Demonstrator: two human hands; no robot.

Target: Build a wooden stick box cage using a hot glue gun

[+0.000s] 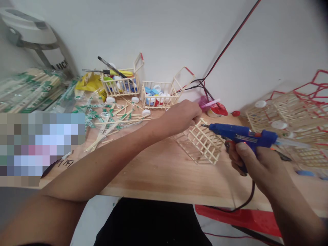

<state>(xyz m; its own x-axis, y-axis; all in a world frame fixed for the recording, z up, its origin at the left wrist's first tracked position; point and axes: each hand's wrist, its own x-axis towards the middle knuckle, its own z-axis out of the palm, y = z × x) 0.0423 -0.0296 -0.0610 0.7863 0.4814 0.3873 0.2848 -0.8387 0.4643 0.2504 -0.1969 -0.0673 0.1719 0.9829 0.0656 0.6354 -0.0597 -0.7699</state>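
Observation:
My right hand (252,162) is closed round the handle of a blue hot glue gun (241,134), whose nozzle points left at the top of a small cage built of wooden sticks (201,143). The cage lies tilted on the wooden table (159,174). My left hand (180,114) reaches across and its fingers are closed on the cage's upper edge, with a thin pink stick (210,103) showing just past the fingertips. The gun's dark cord (243,203) hangs over the table's front edge.
Two stick baskets (121,83) (159,94) filled with bottle caps stand against the white wall. Loose sticks and green wrappers (112,118) litter the left. More stick cages with red trim (297,116) crowd the right. A red lid (217,110) lies behind the cage.

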